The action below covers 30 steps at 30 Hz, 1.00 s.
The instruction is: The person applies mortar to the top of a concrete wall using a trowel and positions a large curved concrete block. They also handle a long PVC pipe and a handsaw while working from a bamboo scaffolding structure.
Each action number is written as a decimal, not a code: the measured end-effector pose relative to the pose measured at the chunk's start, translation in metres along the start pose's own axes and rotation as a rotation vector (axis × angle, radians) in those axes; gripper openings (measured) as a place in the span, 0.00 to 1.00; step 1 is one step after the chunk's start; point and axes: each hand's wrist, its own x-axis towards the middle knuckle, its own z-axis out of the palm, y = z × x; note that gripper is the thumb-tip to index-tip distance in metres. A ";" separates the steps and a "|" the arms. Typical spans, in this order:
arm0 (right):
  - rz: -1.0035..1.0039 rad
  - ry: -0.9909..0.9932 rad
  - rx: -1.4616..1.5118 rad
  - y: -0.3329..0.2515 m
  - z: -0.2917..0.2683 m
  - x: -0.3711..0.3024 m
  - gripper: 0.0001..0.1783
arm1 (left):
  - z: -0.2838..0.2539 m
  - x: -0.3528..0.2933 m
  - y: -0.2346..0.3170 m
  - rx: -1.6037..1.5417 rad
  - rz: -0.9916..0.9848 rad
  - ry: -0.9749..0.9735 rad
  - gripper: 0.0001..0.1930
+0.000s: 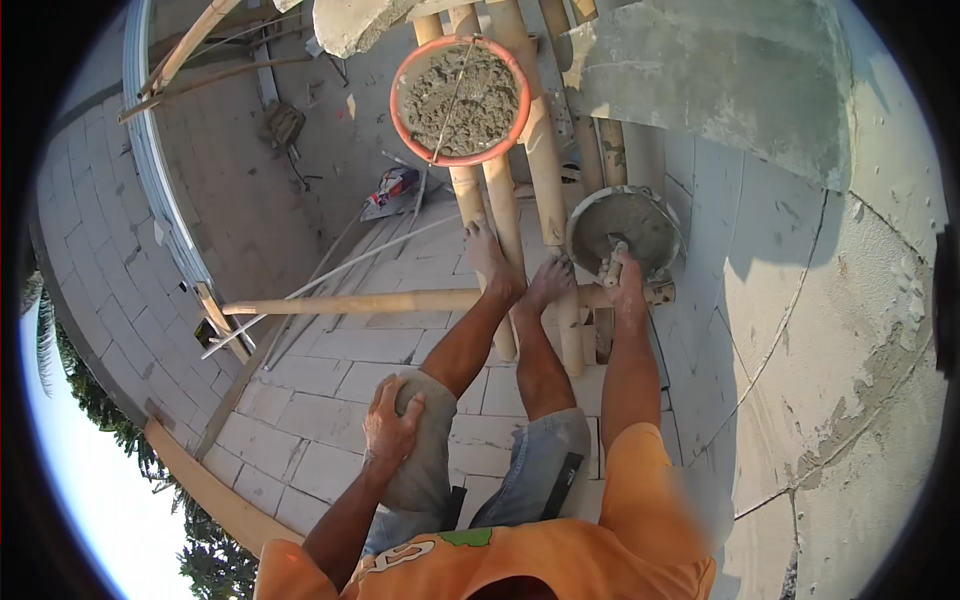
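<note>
My right hand is closed round the handle of a trowel. The trowel's blade dips into wet grey mortar inside a round bucket, so most of the blade is hidden. My left hand rests on my left knee, fingers lying over the trouser cloth, with nothing in it. Beyond my feet, an orange-rimmed basin full of lumpy grey mortar sits on bamboo poles. A thin wire or cord runs across its top.
Bare feet stand on bamboo poles, crossed by another pole. A block wall lies below. On the right rises a partly plastered wall; a grey slab is at the upper right. A metal channel edges the left side.
</note>
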 end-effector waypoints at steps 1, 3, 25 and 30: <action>-0.012 0.003 0.090 -0.005 -0.019 0.009 0.11 | 0.001 0.008 0.008 0.004 0.022 0.007 0.20; -0.023 0.076 -0.302 0.000 -0.012 -0.020 0.15 | -0.003 0.002 0.012 0.042 -0.023 0.002 0.20; -0.583 0.086 -1.633 -0.027 -0.066 -0.156 0.22 | -0.015 0.109 0.104 -0.142 0.236 0.335 0.28; -0.319 -0.145 -1.042 -0.088 -0.006 -0.240 0.28 | 0.001 0.235 0.132 0.026 0.184 0.357 0.29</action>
